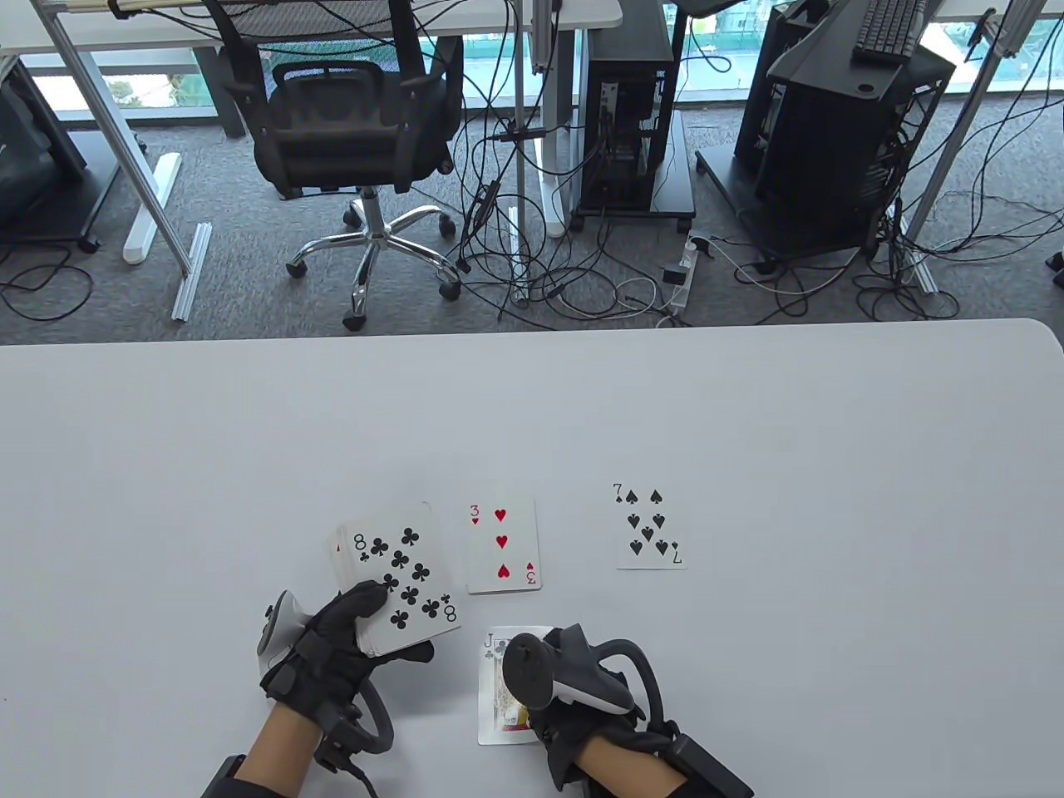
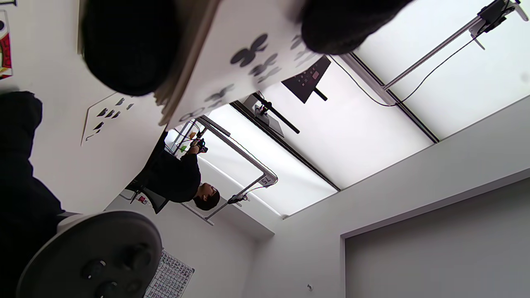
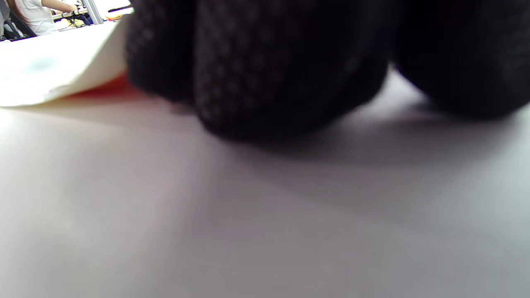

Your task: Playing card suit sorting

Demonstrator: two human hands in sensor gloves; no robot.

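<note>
My left hand point(image 1: 349, 640) holds a face-up deck of cards point(image 1: 399, 578) with the eight of clubs on top, thumb on its face; the deck also shows in the left wrist view point(image 2: 232, 62). A three of hearts point(image 1: 502, 545) and a seven of spades point(image 1: 649, 526) lie face up on the white table point(image 1: 748, 399). A jack of clubs point(image 1: 497, 665) lies near the front edge, partly under my right hand point(image 1: 549, 706), whose fingers point(image 3: 269, 70) press on the card's edge point(image 3: 58, 66) at the table surface.
The table's far edge runs across the middle of the table view. Beyond it stand an office chair point(image 1: 357, 125), computer towers point(image 1: 632, 108) and floor cables. The seven of spades also shows in the left wrist view point(image 2: 105, 118).
</note>
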